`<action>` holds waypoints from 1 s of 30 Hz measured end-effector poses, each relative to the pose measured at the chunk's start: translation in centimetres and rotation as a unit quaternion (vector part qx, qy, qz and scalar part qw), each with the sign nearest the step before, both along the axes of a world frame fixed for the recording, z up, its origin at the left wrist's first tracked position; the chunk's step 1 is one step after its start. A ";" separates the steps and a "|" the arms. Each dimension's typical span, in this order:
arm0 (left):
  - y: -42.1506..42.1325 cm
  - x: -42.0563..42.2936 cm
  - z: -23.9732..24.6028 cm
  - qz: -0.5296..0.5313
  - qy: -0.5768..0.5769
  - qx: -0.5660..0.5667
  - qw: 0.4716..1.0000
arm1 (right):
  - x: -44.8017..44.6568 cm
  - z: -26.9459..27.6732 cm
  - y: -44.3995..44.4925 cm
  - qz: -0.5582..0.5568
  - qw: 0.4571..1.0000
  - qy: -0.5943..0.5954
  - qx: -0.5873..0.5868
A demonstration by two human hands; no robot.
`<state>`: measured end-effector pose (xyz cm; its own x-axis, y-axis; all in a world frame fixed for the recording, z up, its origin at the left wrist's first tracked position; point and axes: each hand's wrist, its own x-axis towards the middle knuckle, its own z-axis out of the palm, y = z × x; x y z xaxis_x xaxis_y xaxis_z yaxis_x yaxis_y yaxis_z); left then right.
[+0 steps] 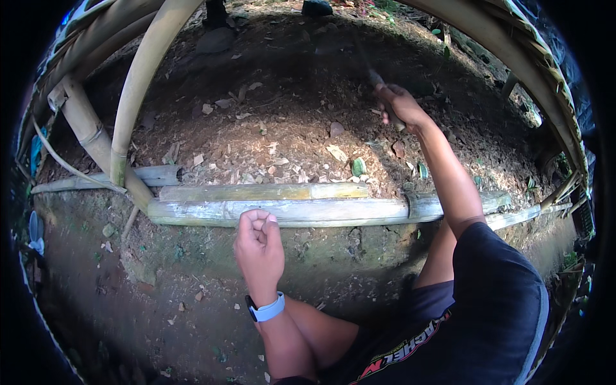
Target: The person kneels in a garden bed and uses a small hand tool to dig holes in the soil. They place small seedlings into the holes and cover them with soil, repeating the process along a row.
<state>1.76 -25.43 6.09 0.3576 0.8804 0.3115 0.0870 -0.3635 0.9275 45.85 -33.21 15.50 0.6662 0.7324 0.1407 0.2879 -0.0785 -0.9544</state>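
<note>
My right hand is raised at the upper right, wrapped around the handle of a long-bladed knife, probably a machete. Its blade points away from me and is blurred against the dark soil. My left hand, with a light blue watch band on the wrist, is curled just in front of a split bamboo pole. Thumb and forefinger meet there, and no object shows between them. Whether the left fingertips touch the bamboo I cannot tell. A narrower bamboo strip lies along the pole's far side.
Wood chips and leaves litter the soil beyond the poles. On the left, a bamboo post rises beside a slanting bamboo brace. Another bamboo pole arches over the right. An earth step drops below the bamboo edging.
</note>
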 end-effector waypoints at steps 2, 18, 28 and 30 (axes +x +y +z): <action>0.6 0.4 -0.4 -0.001 0.002 -0.008 1.000 | -3.9 0.0 2.3 -0.011 0.993 0.013 0.115; 1.0 2.7 -2.0 -0.061 0.030 -0.058 0.996 | -16.1 -7.3 5.6 -0.018 0.955 0.197 0.223; -1.4 7.2 -2.7 -0.104 0.170 -0.084 0.976 | -20.3 -10.9 4.1 0.258 0.953 0.150 -0.055; -1.5 7.9 -3.1 -0.123 0.148 -0.082 0.978 | -19.4 -9.6 2.0 0.267 0.953 0.104 -0.096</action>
<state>9.70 -26.92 2.96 0.6172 0.7864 0.0246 0.2888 -0.2556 0.9226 26.41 -31.19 5.93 0.1892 0.9740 -0.1246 0.1409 -0.1525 -0.9782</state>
